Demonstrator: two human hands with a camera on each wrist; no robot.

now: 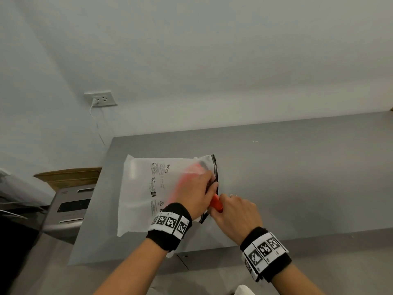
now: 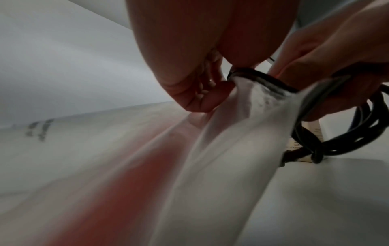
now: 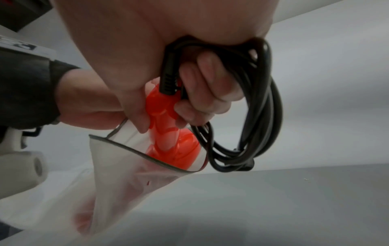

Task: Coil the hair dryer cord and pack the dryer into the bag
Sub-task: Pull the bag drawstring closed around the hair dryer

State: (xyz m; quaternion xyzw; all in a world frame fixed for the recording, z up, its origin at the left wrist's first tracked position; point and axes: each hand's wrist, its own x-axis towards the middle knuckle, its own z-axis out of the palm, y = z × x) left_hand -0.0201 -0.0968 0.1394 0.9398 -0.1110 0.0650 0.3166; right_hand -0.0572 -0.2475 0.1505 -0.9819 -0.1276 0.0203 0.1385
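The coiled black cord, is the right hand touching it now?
Touching. In the right wrist view, the right hand has its fingers curled through the loops of the coiled black cord, gripping it together with the orange dryer handle.

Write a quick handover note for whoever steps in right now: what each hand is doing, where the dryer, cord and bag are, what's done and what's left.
Left hand: pinches the upper lip of the bag and holds its mouth open.
Right hand: grips the handle of the orange dryer with the coiled black cord bunched in the same fist.
The bag lies flat on the grey table, mouth toward the right hand.
Done: the cord is coiled; the dryer's front end is inside the bag, showing red through the plastic.
Left: push the handle and the cord in; both are outside the mouth.
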